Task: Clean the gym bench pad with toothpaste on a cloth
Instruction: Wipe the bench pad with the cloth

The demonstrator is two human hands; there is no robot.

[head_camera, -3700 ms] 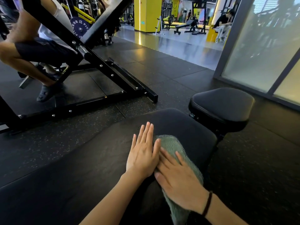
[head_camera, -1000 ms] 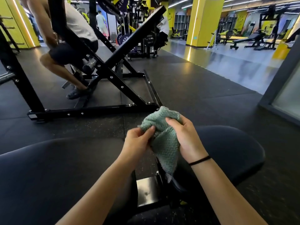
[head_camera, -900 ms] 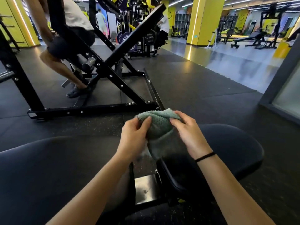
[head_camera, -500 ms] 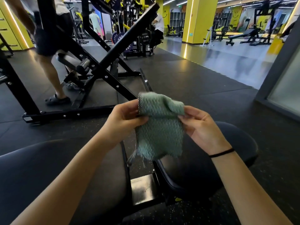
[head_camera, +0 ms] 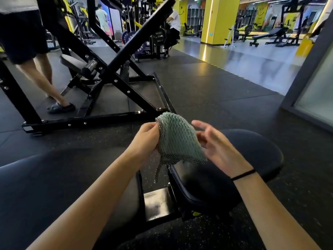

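So, half a second back the right hand (head_camera: 214,145) was pinching the cloth (head_camera: 177,139) by its right edge. Now it has come off, and its fingers are hanging loose and spread just beside that edge, gripping nothing. I can't tell if they're brushing the fabric. The left hand (head_camera: 146,139) is doing all the holding, fingers curled round the left edge. The green waffle cloth is drooping in mid-air with a frayed strip dangling off the bottom.

It's hanging above the gap between the two bench pads. The long back pad (head_camera: 54,177) is running off to the lower left, and the rounded seat pad (head_camera: 255,150) is sitting under the right hand. A shiny steel bracket (head_camera: 158,202) is showing in the gap.

A black machine frame (head_camera: 108,82) is standing right ahead on the rubber floor (head_camera: 216,98), its base bar lying across just beyond the cloth. A person (head_camera: 43,74) in dark shorts is standing at its left side. A glass partition (head_camera: 315,98) is closing off the right. Open floor is running forward-right between the frame and the partition.
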